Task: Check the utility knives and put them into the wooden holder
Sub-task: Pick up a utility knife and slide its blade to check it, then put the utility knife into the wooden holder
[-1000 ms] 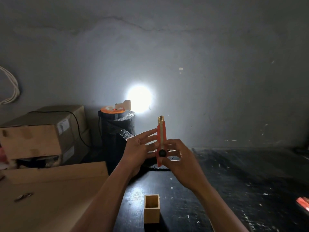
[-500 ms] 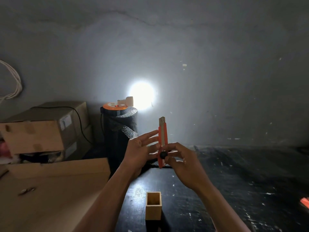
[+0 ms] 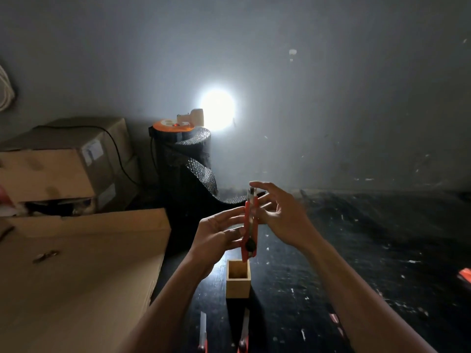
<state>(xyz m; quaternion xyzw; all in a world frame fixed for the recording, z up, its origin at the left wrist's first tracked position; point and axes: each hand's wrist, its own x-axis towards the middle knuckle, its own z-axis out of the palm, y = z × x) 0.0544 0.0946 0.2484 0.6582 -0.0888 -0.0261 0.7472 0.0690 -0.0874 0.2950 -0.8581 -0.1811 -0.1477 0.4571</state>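
Since the earlier frames you have brought the orange utility knife (image 3: 250, 225) down from chest-height inspection: its lower end now hangs directly over the mouth of the wooden holder (image 3: 238, 278), just above the rim at the holder's right side, no longer well clear of it. The knife stands near upright, black slider knob facing you, blade end up. That orientation suits the task: butt first into the box keeps the blade end uppermost and visible.

Your left hand (image 3: 216, 235) carries the knife, fingers pressed against its left flank with the palm turned toward you. Your right hand (image 3: 280, 215) is spread, fingers fanned behind and beside the upper half; one fingertip appears to touch the top end, but motion blur prevents confirming any grip. I judge it a steadying guide rather than a clamp.

The holder stands on the dark worktop (image 3: 356, 250) directly below both hands and appears empty.

Nearer you than the hands, at the bottom edge, two more knives (image 3: 243, 335) lie on the worktop awaiting their turn; another orange item (image 3: 465, 275) lies far off your right forearm. A cardboard sheet (image 3: 76, 263) lies beyond your left forearm.

Assessment: inspection of this knife is concluded; insertion is the step in hand. Keep the butt aligned within the rim.
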